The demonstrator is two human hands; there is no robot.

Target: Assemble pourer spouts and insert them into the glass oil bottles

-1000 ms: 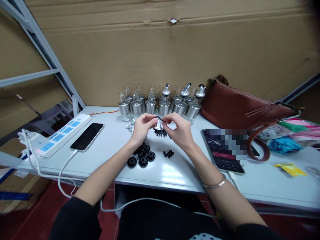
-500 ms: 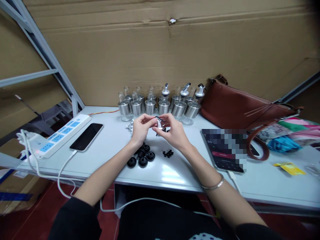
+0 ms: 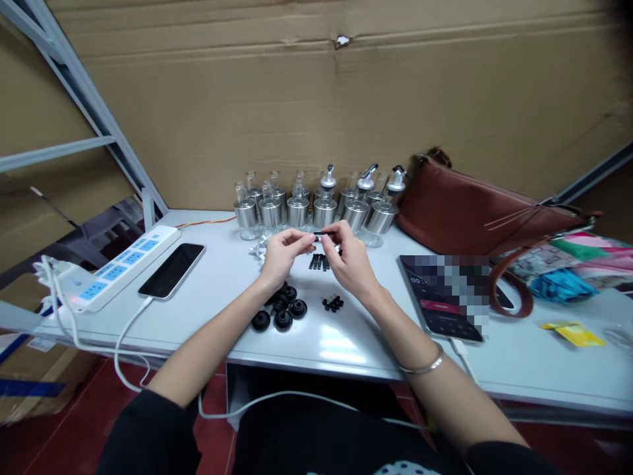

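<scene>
My left hand (image 3: pixel 283 256) and my right hand (image 3: pixel 348 256) meet above the table's middle, both with closed fingers. Pinched between their fingertips is a small pourer spout with a black flap (image 3: pixel 325 233); most of its silver body is hidden by my fingers. Just below the hands, several short black flaps (image 3: pixel 319 262) lie in a row. Nearer to me are a cluster of small black caps (image 3: pixel 333 303) and a heap of round black stoppers (image 3: pixel 283 320). Silver spout pieces (image 3: pixel 258 248) lie beside my left hand, partly covered by it.
Glass bottles with steel sleeves (image 3: pixel 297 212) line the back, three topped by pourers. A power strip (image 3: pixel 129 267) and a charging phone (image 3: pixel 172 271) are at left. On the right are a brown bag (image 3: pixel 475 204), a tablet (image 3: pixel 435 303) and a yellow packet (image 3: pixel 573 333).
The spout has turned between my fingers, so its black flap now lies nearly level and less silver shows. My right hand has shifted slightly, uncovering the row of black flaps.
</scene>
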